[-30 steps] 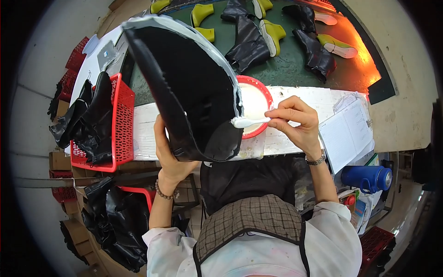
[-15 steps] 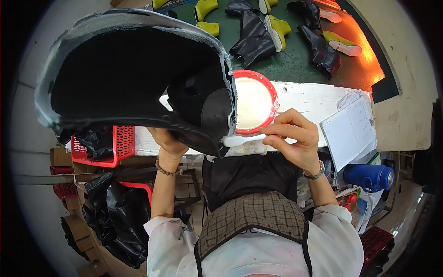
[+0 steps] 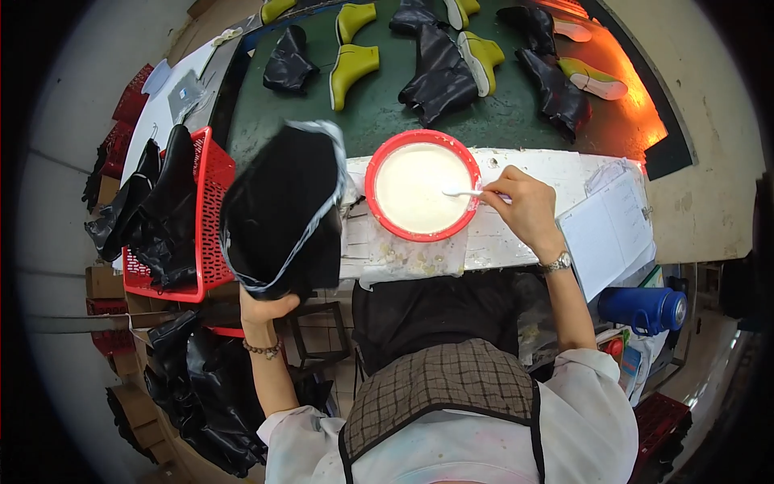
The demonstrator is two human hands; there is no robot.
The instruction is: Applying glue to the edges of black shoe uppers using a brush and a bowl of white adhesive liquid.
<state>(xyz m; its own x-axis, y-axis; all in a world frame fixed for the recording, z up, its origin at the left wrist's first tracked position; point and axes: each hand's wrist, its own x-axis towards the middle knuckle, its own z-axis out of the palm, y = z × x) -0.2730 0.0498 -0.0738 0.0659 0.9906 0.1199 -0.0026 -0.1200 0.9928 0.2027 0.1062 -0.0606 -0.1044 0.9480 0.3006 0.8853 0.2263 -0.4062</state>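
My left hand (image 3: pixel 270 306) grips a black boot upper (image 3: pixel 278 202) from below, its wide opening turned up with a whitish coating along the rim. To the right of it, a red-rimmed bowl (image 3: pixel 372 187) holds creamy white liquid (image 3: pixel 421 181). Between the thumb and fingers of my right hand (image 3: pixel 524 202) is a slim white tool (image 3: pixel 472 193) whose tip dips into the liquid. The sunken tip is hidden, so I cannot tell if it is a brush or a spoon.
Yellow shoe lasts (image 3: pixel 352 74) and black boot uppers (image 3: pixel 439 68) lie on the green table (image 3: pixel 339 133). At left stands a red basket (image 3: pixel 211 218) of black boots. Papers on a clipboard (image 3: pixel 609 230) and a blue flask (image 3: pixel 641 310) are at right.
The boot upper has dropped away to the left and turned, uncovering the bowl and basket. My right hand has lifted the white tool from the boot's rim into the bowl.
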